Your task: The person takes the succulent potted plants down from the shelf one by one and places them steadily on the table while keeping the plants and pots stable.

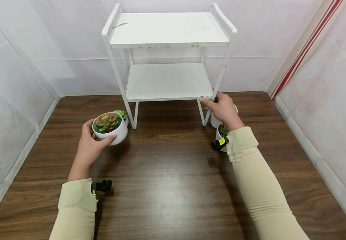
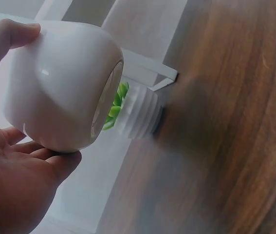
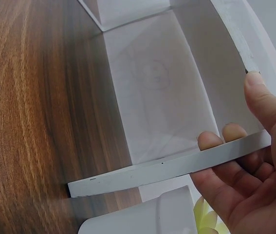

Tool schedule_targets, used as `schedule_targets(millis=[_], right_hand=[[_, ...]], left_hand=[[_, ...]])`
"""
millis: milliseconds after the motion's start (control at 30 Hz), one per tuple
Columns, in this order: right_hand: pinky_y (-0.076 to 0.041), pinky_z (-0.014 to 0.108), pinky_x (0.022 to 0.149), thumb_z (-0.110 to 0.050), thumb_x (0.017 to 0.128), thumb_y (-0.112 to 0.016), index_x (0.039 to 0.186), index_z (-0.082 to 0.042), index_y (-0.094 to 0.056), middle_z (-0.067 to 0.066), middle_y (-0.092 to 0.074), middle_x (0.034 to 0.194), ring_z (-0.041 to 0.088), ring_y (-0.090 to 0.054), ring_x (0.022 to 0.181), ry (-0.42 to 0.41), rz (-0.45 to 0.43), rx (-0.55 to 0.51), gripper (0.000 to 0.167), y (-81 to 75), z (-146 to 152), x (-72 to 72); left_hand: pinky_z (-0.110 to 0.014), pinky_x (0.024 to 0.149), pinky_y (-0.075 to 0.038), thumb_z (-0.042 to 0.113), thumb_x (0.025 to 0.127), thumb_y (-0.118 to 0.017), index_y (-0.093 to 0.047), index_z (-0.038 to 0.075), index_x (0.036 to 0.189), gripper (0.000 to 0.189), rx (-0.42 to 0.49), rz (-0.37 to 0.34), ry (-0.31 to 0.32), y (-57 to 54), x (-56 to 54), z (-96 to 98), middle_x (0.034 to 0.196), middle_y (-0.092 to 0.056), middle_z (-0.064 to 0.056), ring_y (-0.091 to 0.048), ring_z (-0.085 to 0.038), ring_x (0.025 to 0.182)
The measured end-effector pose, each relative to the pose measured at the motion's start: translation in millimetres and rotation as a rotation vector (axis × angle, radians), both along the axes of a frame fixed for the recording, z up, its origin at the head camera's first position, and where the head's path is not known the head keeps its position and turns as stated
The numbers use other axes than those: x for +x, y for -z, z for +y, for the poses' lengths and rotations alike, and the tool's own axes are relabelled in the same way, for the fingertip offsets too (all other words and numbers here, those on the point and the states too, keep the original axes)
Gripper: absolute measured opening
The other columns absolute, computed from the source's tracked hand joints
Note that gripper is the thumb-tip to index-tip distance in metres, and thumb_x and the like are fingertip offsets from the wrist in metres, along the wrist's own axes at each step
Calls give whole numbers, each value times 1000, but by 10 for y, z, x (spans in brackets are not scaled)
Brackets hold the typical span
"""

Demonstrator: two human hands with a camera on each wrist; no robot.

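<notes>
In the head view, my left hand point(image 1: 90, 143) grips a round white pot point(image 1: 120, 133) with a reddish-green succulent point(image 1: 106, 121) in it. The left wrist view shows this pot raised off the table, thumb on one side and fingers on the other. Behind it, a ribbed white pot point(image 2: 140, 112) with a bright green plant point(image 2: 116, 107) stands on the table. My right hand point(image 1: 225, 108) holds the front right leg point(image 3: 176, 165) of a white two-tier shelf point(image 1: 169, 80); its fingers curl around the leg and its thumb touches the lower shelf's edge.
Under my right forearm stands a small white pot point(image 1: 218, 136) with a dark green plant, partly hidden. Just behind it is another white pot point(image 1: 214, 120). White sheeting point(image 1: 326, 100) hangs at the back and sides of the brown wooden table point(image 1: 166, 173).
</notes>
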State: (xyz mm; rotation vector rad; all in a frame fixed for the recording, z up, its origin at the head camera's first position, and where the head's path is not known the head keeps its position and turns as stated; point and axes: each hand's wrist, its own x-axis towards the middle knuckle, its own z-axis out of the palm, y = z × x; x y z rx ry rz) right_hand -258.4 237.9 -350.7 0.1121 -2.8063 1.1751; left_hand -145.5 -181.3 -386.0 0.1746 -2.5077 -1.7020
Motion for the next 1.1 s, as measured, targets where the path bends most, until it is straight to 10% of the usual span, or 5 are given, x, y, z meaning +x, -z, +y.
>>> schedule_targets(millis=[1100], right_hand=[[-45, 35, 70, -67, 85, -57, 111, -10, -61, 17, -71, 94, 24, -62, 87, -3, -11, 3, 62, -13, -5, 13]], left_hand=[[-48, 116, -27, 18, 85, -74, -8, 1, 149, 93, -32, -125, 38, 248, -10, -46, 155, -21, -25, -27, -33, 144]])
